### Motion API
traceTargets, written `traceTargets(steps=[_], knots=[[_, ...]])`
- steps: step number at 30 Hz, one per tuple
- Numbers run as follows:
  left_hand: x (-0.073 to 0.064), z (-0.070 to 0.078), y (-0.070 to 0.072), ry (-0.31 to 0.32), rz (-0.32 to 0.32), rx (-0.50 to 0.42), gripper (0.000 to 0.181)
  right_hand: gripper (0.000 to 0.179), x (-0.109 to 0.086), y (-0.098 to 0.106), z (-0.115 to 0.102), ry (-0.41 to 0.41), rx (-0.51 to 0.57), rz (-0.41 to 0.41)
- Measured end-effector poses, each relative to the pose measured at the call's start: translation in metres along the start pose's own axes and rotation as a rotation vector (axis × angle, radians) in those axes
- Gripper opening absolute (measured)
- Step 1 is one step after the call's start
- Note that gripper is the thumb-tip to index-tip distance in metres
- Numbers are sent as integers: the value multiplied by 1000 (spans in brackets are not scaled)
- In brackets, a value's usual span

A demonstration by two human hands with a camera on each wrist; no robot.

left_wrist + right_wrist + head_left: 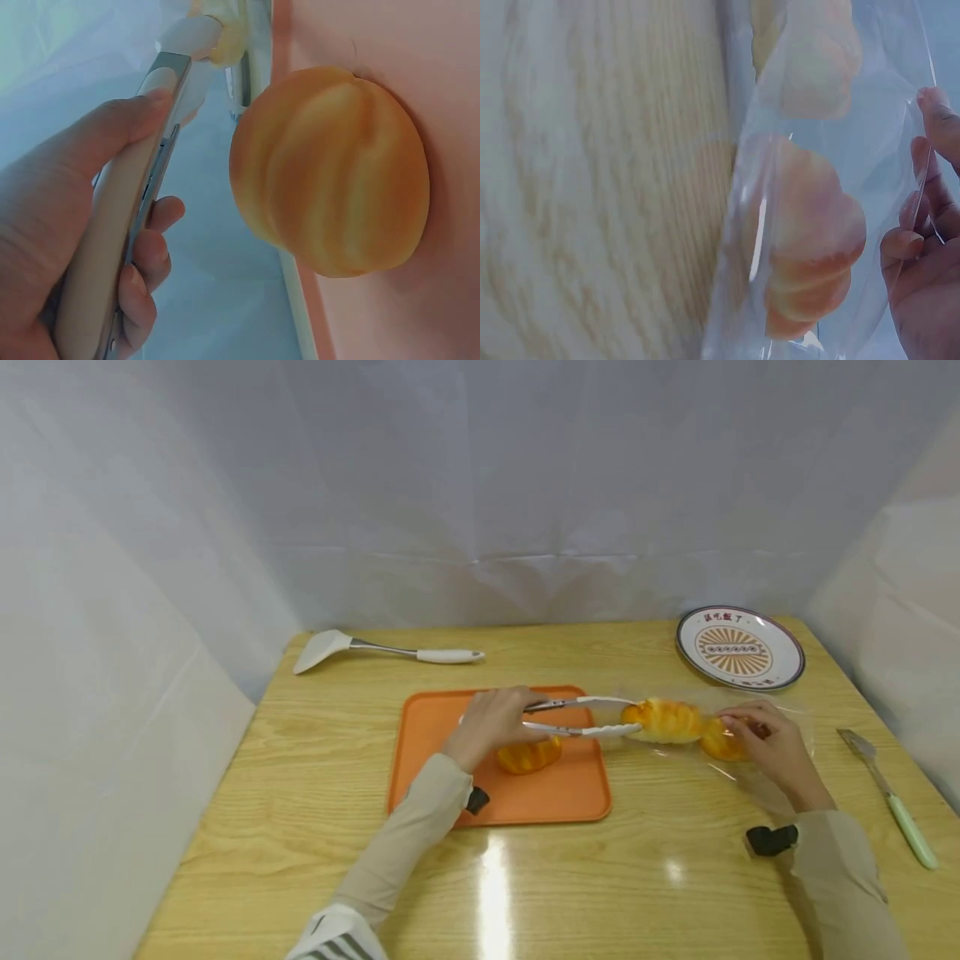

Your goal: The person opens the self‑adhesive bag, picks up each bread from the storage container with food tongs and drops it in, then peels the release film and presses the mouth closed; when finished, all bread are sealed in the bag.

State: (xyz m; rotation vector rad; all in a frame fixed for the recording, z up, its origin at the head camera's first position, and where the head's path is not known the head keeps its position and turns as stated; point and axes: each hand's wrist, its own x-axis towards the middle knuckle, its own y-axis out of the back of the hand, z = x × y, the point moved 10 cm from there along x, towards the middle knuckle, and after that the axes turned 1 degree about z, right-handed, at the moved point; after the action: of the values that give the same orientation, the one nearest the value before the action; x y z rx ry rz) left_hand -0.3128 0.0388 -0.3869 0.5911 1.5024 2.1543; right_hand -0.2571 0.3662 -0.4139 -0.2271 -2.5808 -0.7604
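My left hand point(491, 724) holds a pair of tongs point(603, 730) with pale handles and white tips. Between the tips is an orange-yellow bread roll point(666, 721), at the mouth of a clear plastic bag point(881, 161). The bag's upper edge is pinched by my right hand point(776, 756), thumb and fingertips on the film. Inside lies another ridged bread roll point(810, 232), seen through the plastic in the right wrist view. A third bread roll point(330, 172) rests on the orange tray point(558, 797), below my left hand and partly hidden by it in the head view.
A white spatula point(450, 656) lies at the back left of the wooden table point(300, 810). The patterned plate point(783, 652) sits at the back right, behind the bag. Near the right edge is a cake server point(911, 828) with a green handle. White sheeting point(450, 485) encloses the back and sides.
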Motion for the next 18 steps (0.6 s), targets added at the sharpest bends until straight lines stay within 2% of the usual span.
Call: traceTargets(steps=[8, 13, 18], knots=[[-3, 6, 12, -86, 96, 107, 56, 12, 0, 6, -1, 6, 10, -3], [-3, 9, 14, -121, 78, 130, 56, 13, 3, 12, -5, 31, 17, -19], [-2, 11, 13, -130, 70, 125, 58, 15, 3, 8, -12, 68, 17, -48]])
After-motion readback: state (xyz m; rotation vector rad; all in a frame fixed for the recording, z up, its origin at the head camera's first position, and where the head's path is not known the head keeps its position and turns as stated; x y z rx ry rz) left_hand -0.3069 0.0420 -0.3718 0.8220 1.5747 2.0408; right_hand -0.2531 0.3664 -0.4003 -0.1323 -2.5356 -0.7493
